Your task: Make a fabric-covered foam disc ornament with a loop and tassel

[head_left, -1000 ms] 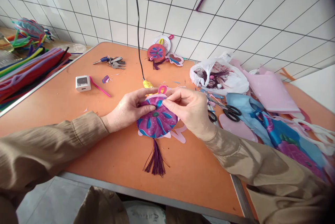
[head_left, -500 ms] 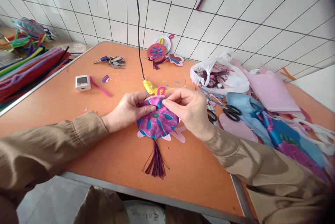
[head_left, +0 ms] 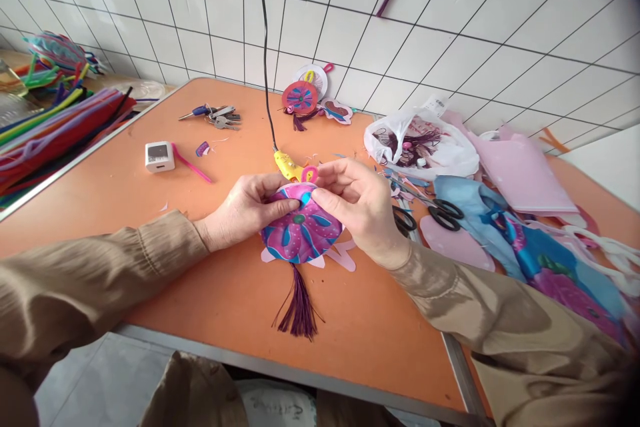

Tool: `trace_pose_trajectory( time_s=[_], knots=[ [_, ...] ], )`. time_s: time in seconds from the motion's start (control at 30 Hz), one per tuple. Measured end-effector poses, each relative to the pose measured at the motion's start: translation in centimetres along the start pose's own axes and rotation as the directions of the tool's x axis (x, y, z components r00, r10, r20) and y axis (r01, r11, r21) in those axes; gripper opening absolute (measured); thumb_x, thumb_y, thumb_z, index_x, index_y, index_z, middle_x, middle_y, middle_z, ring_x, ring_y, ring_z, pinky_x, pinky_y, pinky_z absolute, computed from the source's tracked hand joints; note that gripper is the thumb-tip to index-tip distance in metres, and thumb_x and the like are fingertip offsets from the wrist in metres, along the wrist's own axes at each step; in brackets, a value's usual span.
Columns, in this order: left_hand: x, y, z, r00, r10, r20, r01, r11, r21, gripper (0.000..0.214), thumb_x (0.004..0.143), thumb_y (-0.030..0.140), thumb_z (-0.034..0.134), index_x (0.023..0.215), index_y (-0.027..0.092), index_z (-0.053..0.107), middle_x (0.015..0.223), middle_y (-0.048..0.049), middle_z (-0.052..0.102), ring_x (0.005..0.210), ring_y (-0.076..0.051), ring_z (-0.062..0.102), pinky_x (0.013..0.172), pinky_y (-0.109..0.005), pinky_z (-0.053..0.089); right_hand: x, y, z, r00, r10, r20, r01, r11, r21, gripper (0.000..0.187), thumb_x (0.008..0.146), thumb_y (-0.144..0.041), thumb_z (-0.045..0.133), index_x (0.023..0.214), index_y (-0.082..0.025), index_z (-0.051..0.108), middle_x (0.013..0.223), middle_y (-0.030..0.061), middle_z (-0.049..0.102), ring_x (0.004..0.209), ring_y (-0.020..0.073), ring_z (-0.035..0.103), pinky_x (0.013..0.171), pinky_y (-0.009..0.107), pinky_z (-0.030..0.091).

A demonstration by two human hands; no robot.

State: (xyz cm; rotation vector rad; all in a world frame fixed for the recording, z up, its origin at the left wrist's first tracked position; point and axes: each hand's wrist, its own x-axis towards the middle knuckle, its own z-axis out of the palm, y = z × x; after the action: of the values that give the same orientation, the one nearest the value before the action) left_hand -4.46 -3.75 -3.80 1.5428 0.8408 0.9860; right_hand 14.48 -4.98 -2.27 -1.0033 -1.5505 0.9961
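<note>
A round purple and blue fabric ornament [head_left: 301, 232] lies on the orange table [head_left: 150, 214], with a dark purple tassel [head_left: 299, 307] hanging from its near edge and a pink loop [head_left: 309, 173] at its top. My left hand [head_left: 245, 208] grips its left rim, thumb pressed on the fabric. My right hand [head_left: 357, 204] pinches the top edge between thumb and fingers, just below the loop. A yellow glue gun tip [head_left: 285, 165] on a black cord lies right behind my fingers. Pink paper scraps [head_left: 343, 256] stick out from under the ornament.
Black-handled scissors [head_left: 430, 212] lie right of my right hand, beside blue fabric [head_left: 530, 247], pink sheets [head_left: 520, 170] and a white bag [head_left: 425, 144]. Keys [head_left: 220, 117], a small white box [head_left: 159, 156] and a finished ornament [head_left: 300, 97] sit farther back. Pipe cleaners [head_left: 55, 127] fill the left.
The yellow glue gun tip, mostly hidden at first, now shows behind my fingers. My right fingers have shifted slightly along the ornament's top edge. The left hand stays put.
</note>
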Motion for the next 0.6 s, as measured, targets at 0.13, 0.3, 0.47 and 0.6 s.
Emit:
trace_pose_trajectory(
  time_s=[0.13,0.3,0.47,0.6],
  knots=[
    [-0.03,-0.02,0.0,1.0,-0.024,0.016,0.024,1.0,-0.012,0.036,0.073,0.043,0.084,0.081,0.012,0.069,0.067,-0.0013,0.066,0.059,-0.011,0.06,0.052,-0.019,0.049,0.03,0.12,0.06,0.996,-0.032,0.083,0.038,0.997,-0.072,0.027,0.077,-0.037,0.078,0.094,-0.019,0.068,0.089,0.0039,0.073,0.081,0.018,0.069,0.072,0.033,0.057],
    [-0.07,-0.1,-0.04,0.999,-0.045,0.013,0.046,0.999,-0.012,0.038,0.069,0.044,0.087,0.078,0.011,0.069,0.065,-0.0003,0.063,0.058,-0.011,0.058,0.053,-0.019,0.048,0.07,0.09,0.37,0.995,-0.039,0.087,0.046,0.996,-0.08,0.023,0.076,-0.035,0.077,0.087,-0.018,0.067,0.083,0.0025,0.07,0.077,0.0171,0.066,0.07,0.032,0.055],
    [-0.05,-0.08,-0.08,0.999,-0.043,0.018,0.043,0.999,-0.002,0.036,0.071,0.042,0.085,0.079,0.012,0.069,0.065,-0.0002,0.064,0.058,-0.01,0.057,0.053,-0.019,0.048,0.06,0.02,0.46,0.996,-0.035,0.081,0.042,0.995,-0.093,0.017,0.08,-0.035,0.071,0.084,-0.019,0.066,0.077,0.0008,0.067,0.07,0.0149,0.061,0.065,0.03,0.05],
    [0.01,0.06,-0.04,0.999,-0.045,0.025,0.046,0.999,-0.023,0.034,0.072,0.041,0.084,0.079,0.012,0.067,0.064,0.0003,0.063,0.056,-0.009,0.056,0.05,-0.018,0.047,0.05,0.07,0.46,0.996,-0.036,0.085,0.045,0.994,-0.102,0.017,0.083,-0.035,0.066,0.08,-0.018,0.066,0.072,0.0004,0.062,0.067,0.0139,0.057,0.062,0.03,0.046]
  ],
)
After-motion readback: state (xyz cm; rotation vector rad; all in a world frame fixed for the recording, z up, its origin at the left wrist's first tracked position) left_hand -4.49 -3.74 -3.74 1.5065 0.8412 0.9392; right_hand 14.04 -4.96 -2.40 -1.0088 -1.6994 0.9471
